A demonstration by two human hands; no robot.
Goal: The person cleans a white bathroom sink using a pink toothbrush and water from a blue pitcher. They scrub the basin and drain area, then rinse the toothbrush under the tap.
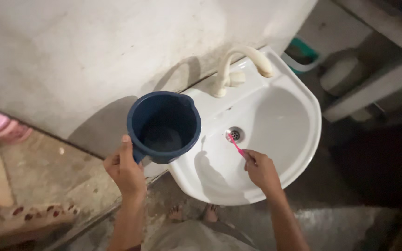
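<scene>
1. The pink toothbrush (235, 145) is held over the white basin (298, 139), its long axis slanted, with the head pointed up-left at the drain (234, 135).
2. It is pinched in the closed fingers of the right hand (260, 169) (arm reaching in from below).
3. A dark blue mug (164, 125) is gripped by its handle in the left hand (125, 169), mouth upward, beside the cream tap (238, 67).

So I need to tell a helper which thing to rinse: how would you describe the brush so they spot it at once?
Start at the white basin fixed to the wall under the cream tap. Look into its bowl towards the metal drain. The toothbrush is the thin pink stick in the right hand, its head at the drain; the left hand holds a dark blue mug.
</scene>
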